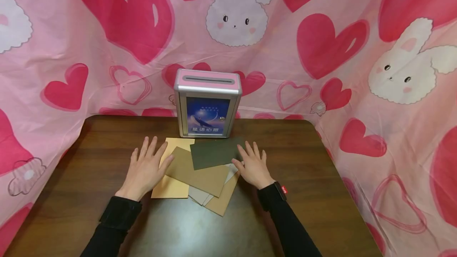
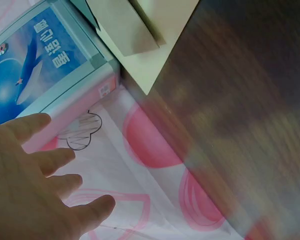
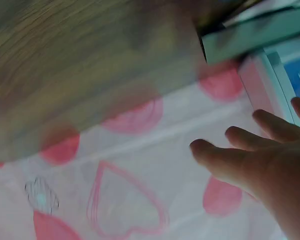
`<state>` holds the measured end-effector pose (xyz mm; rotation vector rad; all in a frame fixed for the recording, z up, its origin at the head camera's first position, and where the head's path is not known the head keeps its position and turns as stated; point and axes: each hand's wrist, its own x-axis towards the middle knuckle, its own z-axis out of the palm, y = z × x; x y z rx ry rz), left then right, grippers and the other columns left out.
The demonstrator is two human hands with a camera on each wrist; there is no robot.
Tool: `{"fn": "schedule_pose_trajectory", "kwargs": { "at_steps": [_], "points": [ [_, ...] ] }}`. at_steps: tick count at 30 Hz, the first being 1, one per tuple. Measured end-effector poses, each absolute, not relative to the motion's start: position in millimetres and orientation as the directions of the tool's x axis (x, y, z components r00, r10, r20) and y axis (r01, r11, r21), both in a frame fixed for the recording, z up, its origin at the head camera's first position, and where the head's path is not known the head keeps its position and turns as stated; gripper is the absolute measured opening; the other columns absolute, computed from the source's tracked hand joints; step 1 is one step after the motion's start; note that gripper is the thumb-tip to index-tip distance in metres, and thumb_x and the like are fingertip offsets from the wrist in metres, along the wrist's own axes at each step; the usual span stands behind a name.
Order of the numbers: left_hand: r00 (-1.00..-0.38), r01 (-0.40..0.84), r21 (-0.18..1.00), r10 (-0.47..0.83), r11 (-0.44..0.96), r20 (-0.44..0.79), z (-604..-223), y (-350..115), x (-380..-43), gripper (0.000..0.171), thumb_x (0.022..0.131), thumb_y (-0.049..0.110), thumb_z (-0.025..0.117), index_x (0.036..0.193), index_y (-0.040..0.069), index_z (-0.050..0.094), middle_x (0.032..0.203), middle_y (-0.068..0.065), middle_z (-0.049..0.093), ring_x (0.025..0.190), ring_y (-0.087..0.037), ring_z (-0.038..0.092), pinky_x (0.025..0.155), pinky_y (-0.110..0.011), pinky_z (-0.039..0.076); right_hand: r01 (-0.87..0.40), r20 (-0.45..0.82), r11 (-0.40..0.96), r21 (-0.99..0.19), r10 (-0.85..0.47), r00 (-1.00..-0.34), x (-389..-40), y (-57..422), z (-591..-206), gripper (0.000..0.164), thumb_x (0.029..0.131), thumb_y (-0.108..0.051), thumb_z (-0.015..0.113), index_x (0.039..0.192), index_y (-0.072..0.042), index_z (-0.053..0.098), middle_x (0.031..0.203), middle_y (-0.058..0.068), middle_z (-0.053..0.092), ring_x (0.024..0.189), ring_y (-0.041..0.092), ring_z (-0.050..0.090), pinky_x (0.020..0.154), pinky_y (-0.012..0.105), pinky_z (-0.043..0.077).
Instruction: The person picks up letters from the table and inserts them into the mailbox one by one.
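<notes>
Pink heart-print backdrop [image 1: 125,23], brown wood table [image 1: 303,162]: I see left hand [image 1: 144,167] and right hand [image 1: 254,166] spread, gripping nothing, flanking envelopes [image 1: 198,171] overlapped loosely just near of the slotted box [image 1: 210,86], so any sideways palm drag could scatter them.

Matt papers [image 1: 198,173], glossy wood tabletop [image 1: 178,229], metallic-edged box [image 1: 208,110]

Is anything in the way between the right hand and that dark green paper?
Nothing visible is. The right hand is at the right end of the dark green paper, which lies on top of the other papers with none over it. Whether they touch, I can't tell.
</notes>
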<state>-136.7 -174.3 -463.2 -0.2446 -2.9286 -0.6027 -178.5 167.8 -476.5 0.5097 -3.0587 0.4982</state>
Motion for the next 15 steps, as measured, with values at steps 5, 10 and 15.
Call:
{"fn": "schedule_pose_trajectory", "kwargs": {
  "at_steps": [5, 10, 15],
  "points": [
    [-0.979, 0.181, 0.387, 0.127, 0.904, 0.161, -463, -174, -134, 0.069, 0.096, 0.051, 0.043, 0.144, 0.002, 0.040, 0.151, -0.033, 0.024, 0.140, -0.046, 0.004, 0.105, -0.074, 0.008, -0.358, 0.006, 0.875, -0.325, -0.377, -0.926, -203, 160, -491, 0.064, 0.095, -0.051, 0.047, 0.145, -0.012, 0.040, 0.153, 0.020, 0.030, 0.141, 0.040, 0.016, 0.106, 0.070, 0.019],
    [-0.979, 0.178, 0.385, 0.125, 0.905, 0.158, -463, -173, -131, 0.069, 0.096, 0.053, 0.040, 0.143, 0.002, 0.040, 0.150, -0.033, 0.025, 0.140, -0.046, 0.005, 0.105, -0.074, 0.009, -0.348, -0.042, 0.886, -0.306, -0.377, -0.925, -229, 156, -498, 0.069, 0.092, -0.056, 0.048, 0.146, -0.014, 0.040, 0.153, 0.019, 0.031, 0.141, 0.038, 0.017, 0.107, 0.067, 0.021],
    [-0.980, 0.180, 0.384, 0.130, 0.906, 0.154, -464, -170, -129, 0.071, 0.096, 0.055, 0.037, 0.144, 0.002, 0.040, 0.150, -0.032, 0.025, 0.140, -0.045, 0.006, 0.105, -0.074, 0.010, -0.317, -0.074, 0.899, -0.301, -0.353, -0.933, -247, 156, -496, 0.074, 0.088, -0.058, 0.053, 0.145, -0.013, 0.041, 0.153, 0.018, 0.032, 0.140, 0.038, 0.018, 0.107, 0.067, 0.021]
  ]
}}
